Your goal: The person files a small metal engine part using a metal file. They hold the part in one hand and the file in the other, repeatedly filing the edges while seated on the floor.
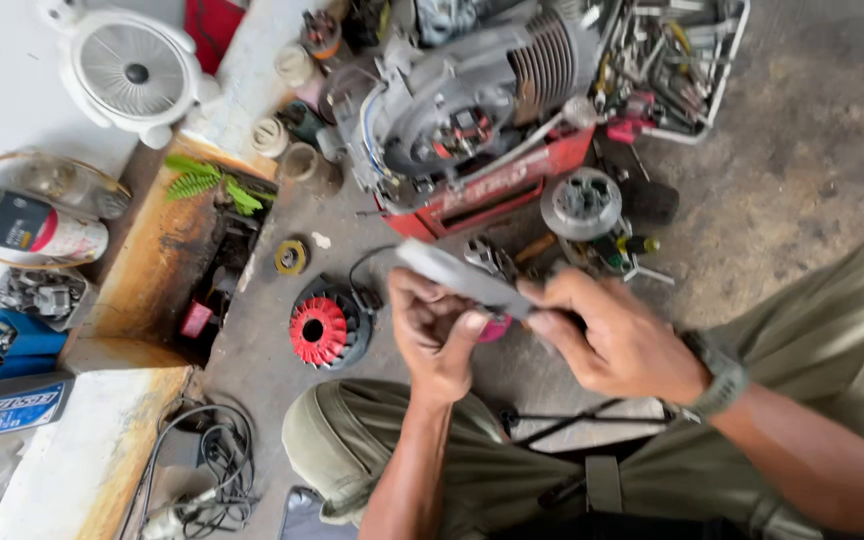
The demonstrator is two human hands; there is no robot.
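My left hand (434, 335) and right hand (607, 335), both closed around grey flat part (462, 277); red fan (318, 331) on floor (782, 190) just beside; engine (462, 110) beyond.

A: How many hands are there?

B: Two. One left hand (435, 335) and one right hand (607, 335), both near the centre, sharing one flat grey part (457, 275).

A: And engines?

B: One grey engine (472, 95), at twelve o'clock, resting on one red toolbox (497, 190).

A: Any fans?

B: One white fan (135, 72) at ten o'clock. One red finned wheel (320, 330) lies just left of centre.

A: What else can be counted?

B: One white tray of tools (677, 60) at one o'clock. One round metal hub (582, 203) at one o'clock, nearer in. One yellowish ring (291, 257) left of centre. One green leafy sprig (207, 180) at ten o'clock. One wristwatch (720, 375) at three o'clock. One coil of cable (214, 470) at seven o'clock.
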